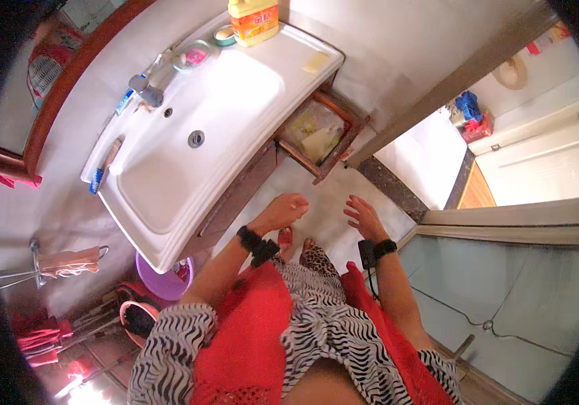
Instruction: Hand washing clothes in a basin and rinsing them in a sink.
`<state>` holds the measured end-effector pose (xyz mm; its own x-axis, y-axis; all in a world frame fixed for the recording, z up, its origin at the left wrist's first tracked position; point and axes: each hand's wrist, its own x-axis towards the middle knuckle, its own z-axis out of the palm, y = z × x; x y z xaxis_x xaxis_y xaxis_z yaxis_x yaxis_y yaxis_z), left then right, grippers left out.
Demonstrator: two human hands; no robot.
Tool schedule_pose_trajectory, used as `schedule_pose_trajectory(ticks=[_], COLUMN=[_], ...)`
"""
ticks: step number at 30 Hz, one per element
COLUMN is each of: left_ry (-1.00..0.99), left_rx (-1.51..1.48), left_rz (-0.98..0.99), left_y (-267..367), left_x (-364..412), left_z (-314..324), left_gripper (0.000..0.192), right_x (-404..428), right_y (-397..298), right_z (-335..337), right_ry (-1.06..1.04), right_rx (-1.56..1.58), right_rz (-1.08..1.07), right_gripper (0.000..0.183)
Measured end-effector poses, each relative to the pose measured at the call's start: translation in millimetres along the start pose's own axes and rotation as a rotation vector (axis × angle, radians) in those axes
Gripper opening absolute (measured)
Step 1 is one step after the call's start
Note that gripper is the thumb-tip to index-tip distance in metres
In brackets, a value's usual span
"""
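Observation:
My left hand [280, 211] is over the floor, in front of the white washbasin [155, 179], with its fingers curled loosely and nothing seen in it. To its right, my right hand [364, 216] has its fingers apart and holds nothing. Both wrists carry black straps with small devices. Beyond my hands, a wooden drawer [317, 171] stands pulled out below the basin's edge, with plastic-wrapped items inside. On the basin are a metal faucet [146, 91], a brush with blue bristles [96, 181], a pink soap in a clear dish [196, 55] and a yellow bottle [254, 23].
A purple bucket [160, 283] stands under the basin's near corner, beside an orange-rimmed basin [123, 316]. Hanging cloths are at the left wall. To the right are a doorway with a dark stone threshold [390, 182] and a glass panel [512, 288]. My feet are just below my hands.

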<state>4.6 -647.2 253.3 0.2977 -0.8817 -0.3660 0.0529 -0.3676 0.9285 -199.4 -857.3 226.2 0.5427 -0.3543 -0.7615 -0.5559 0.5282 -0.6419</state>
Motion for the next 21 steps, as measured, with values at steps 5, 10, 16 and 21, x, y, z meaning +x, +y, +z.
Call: schedule_pose_trajectory(ticks=[5,10,16,21], left_ry=[0.195,0.526,0.741,0.914], left_rx=[0.027,-0.001,-0.134,-0.146], left_rz=[-0.097,-0.291,-0.355,-0.400], left_y=[-25.4,-15.3,-29.1,-26.3], left_x=[-47.3,-99.6,-141.1,-191.6], left_z=[-9.6,-11.7,18.9,52.2], left_gripper=[0.028,0.029,0.028,0.027], right_x=[102.8,176.2,261.1,242.8], right_y=[-27.9,-31.9,-26.2,-54.0], right_z=[-3.1,-11.8,-47.9,51.2], right_ry=[-0.051,0.080,-0.183,-0.210], right_rx=[0.217,0.307,0.292,0.373], right_rz=[0.154,0.125,0.279,0.460], right_gripper=[0.082,0.106,0.105,0.100])
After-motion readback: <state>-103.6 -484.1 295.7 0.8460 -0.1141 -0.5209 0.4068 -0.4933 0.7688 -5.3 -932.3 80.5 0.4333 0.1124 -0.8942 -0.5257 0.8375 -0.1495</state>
